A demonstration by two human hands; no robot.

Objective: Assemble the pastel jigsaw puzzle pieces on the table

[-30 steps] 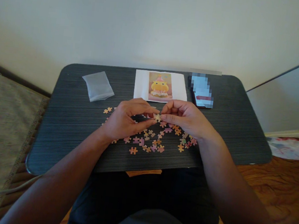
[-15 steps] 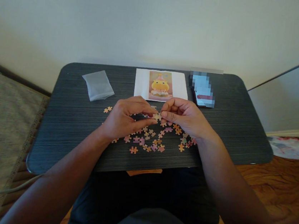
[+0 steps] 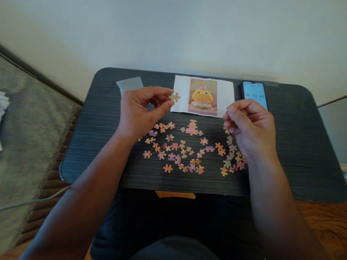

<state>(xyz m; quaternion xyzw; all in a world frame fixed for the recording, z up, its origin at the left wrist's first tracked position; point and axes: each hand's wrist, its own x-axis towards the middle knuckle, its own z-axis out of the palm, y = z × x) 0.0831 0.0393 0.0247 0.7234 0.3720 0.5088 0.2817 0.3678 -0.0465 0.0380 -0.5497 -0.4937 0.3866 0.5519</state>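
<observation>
My left hand (image 3: pixel 142 112) is raised over the left of the table, thumb and fingers pinching a yellowish jigsaw puzzle piece (image 3: pixel 174 97) in front of the paper's left edge. My right hand (image 3: pixel 251 124) hovers at the right, just below the phone. Its thumb and forefinger press together; whatever is between them cannot be made out. A small cluster of joined pink pieces (image 3: pixel 192 128) lies between the hands, below a paper with a printed picture (image 3: pixel 204 96) of a yellow character with a cake. Many loose puzzle pieces (image 3: pixel 178 159) are spread nearer to me.
The dark table (image 3: pixel 298 161) stands against a pale wall. A translucent plastic bag (image 3: pixel 130 84) lies at the back left, partly behind my left hand. A phone (image 3: pixel 254 93) showing a timer lies at the back right. A cable (image 3: pixel 17 203) runs at the lower left.
My hands were close together over the pieces with one piece between them. They have moved apart, the left hand keeping the piece. The view has shifted, and the joined cluster is now uncovered.
</observation>
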